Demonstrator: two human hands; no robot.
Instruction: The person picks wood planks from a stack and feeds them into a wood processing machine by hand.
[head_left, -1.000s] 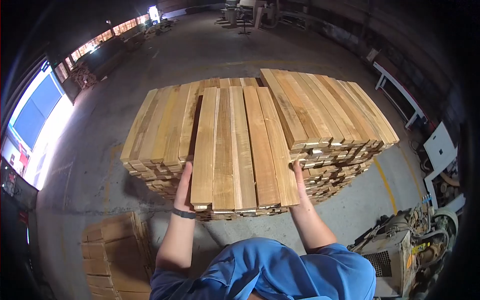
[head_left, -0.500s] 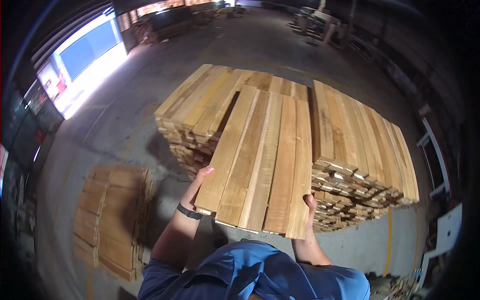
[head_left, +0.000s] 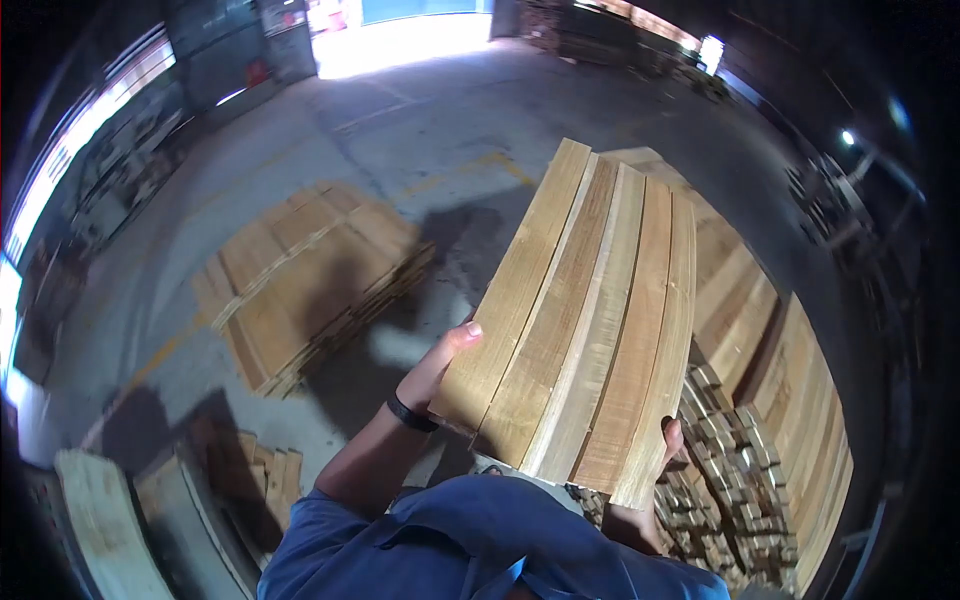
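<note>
the grey floor [head_left: 430, 110] spreads widest, well below the fingers. just beyond the right-hand fingers stands a big stack [head_left: 800, 400] of wooden pieces laid side by side in layers, an arrangement that probably makes it steady. well out to the left of the left-hand fingers, a low pile of boards [head_left: 310, 280] lies flat on the floor, likely so nothing slides off. down and left of those same fingers are some planks [head_left: 105, 520], partly cut off by the dark rim of the view.

between the two sets of fingers is a row of wooden strips [head_left: 590, 330], its far end pointing away from the body. the left hand [head_left: 440, 365] grasps one long edge and the right hand [head_left: 671, 440] the other, both towards the near end; squeezing inward presumably stops loose pieces parting. the thumbs show; the fingers underneath are hidden, perhaps bearing the weight. smallest is the dark wristband [head_left: 411, 416] behind the left-hand fingers.
</note>
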